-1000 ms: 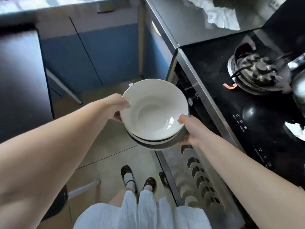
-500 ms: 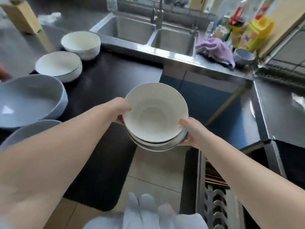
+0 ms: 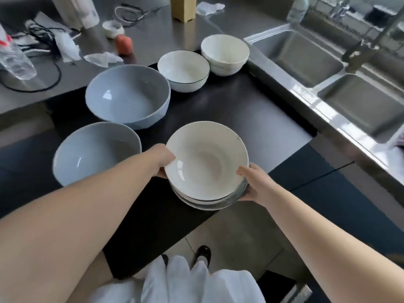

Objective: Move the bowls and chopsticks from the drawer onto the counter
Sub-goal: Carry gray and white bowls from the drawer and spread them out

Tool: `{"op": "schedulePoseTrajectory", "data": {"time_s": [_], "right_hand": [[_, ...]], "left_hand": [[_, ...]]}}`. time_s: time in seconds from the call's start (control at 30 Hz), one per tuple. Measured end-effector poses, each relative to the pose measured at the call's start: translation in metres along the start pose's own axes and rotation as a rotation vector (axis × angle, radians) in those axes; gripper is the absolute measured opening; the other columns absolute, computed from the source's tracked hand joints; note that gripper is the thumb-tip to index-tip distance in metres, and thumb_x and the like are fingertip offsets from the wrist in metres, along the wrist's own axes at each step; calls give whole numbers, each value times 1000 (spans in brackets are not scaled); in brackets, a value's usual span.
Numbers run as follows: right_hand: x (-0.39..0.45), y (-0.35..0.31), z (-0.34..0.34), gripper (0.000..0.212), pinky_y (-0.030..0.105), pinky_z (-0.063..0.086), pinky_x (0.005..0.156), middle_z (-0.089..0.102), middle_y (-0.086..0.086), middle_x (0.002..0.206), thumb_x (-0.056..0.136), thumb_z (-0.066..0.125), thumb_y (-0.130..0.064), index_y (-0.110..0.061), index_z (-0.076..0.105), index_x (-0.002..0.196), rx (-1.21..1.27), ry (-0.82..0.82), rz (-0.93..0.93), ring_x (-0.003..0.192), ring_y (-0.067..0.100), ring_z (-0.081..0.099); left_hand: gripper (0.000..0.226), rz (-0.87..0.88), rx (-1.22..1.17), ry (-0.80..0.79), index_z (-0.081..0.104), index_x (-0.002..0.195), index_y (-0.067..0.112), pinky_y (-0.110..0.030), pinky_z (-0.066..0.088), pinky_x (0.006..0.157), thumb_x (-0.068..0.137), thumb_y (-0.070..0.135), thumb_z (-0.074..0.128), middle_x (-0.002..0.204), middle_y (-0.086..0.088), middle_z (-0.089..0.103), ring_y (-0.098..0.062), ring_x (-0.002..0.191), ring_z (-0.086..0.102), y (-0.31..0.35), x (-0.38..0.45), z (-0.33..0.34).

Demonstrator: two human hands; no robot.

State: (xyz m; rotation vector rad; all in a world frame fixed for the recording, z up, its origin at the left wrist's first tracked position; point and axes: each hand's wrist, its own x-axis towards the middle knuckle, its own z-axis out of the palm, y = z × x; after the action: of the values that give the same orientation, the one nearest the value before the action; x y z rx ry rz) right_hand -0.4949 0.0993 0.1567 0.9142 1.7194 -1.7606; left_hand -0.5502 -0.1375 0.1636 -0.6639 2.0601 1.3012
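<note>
Both hands hold a stack of white bowls point(image 3: 205, 162) over the near edge of the dark counter point(image 3: 251, 110). My left hand point(image 3: 162, 159) grips the stack's left rim and my right hand point(image 3: 254, 182) grips its right side, with a glassy grey dish lowest in the stack. On the counter stand two large pale blue bowls point(image 3: 127, 95) point(image 3: 94, 153) and two smaller white bowls point(image 3: 183, 69) point(image 3: 225, 52). No chopsticks or drawer are in view.
A steel double sink point(image 3: 323, 62) lies to the right of the counter. Behind the bowls are a peach-coloured fruit point(image 3: 123, 42), crumpled tissues, black cables, a plastic bottle point(image 3: 15, 57) and a wooden block point(image 3: 183, 7). Tiled floor and my shoes show below.
The view has swung left from the stove and drawer to the counter by the sink. The bowl stack, still in both hands, now hangs over the counter's near edge.
</note>
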Motion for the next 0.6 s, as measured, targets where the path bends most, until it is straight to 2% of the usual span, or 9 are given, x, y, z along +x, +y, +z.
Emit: {"op": "schedulePoseTrajectory", "data": {"time_s": [0.2, 0.3, 0.4, 0.5, 0.53, 0.6], "right_hand": [[36, -24, 1, 37, 45, 57, 70, 61, 2, 106, 88, 48, -12, -19, 48, 124, -146, -84, 9, 92, 23, 63], [47, -31, 0, 37, 48, 58, 76, 60, 1, 108, 89, 48, -13, -20, 48, 126, -202, -109, -2, 91, 21, 62], [55, -40, 2, 39, 48, 58, 77, 60, 3, 116, 89, 46, -13, -25, 49, 126, -229, -129, -40, 96, 22, 62], [57, -46, 7, 47, 47, 59, 74, 60, -2, 121, 88, 44, -14, -34, 46, 131, -249, -139, -95, 98, 20, 63], [58, -47, 7, 54, 48, 59, 75, 58, -5, 126, 87, 44, -16, -38, 41, 136, -250, -131, -113, 101, 19, 63], [61, -47, 8, 66, 52, 57, 82, 52, -9, 137, 83, 47, -21, -43, 33, 143, -218, -103, -159, 108, 18, 61]], "left_hand": [[14, -68, -107, 111, 58, 103, 7, -36, 55, 59, 93, 5, 49, 84, -10, 63, -30, 87, 64, -6, 14, 4], [14, -72, -150, 133, 57, 104, 7, -39, 56, 66, 94, 5, 48, 86, -11, 63, -30, 88, 64, -4, 21, 3], [26, -73, -170, 144, 58, 116, 8, -40, 58, 70, 93, 7, 47, 105, -14, 66, -31, 96, 65, 0, 26, 0], [34, -45, -252, 134, 54, 127, 15, -41, 57, 78, 93, 12, 51, 116, -9, 63, -28, 104, 63, -2, 29, -2], [42, -24, -296, 124, 49, 134, 18, -42, 57, 83, 93, 15, 54, 122, -6, 61, -26, 108, 61, -4, 29, -3], [69, 13, -442, 94, 28, 150, 26, -46, 54, 92, 91, 22, 63, 136, 1, 52, -24, 119, 56, -15, 27, -3]]}}
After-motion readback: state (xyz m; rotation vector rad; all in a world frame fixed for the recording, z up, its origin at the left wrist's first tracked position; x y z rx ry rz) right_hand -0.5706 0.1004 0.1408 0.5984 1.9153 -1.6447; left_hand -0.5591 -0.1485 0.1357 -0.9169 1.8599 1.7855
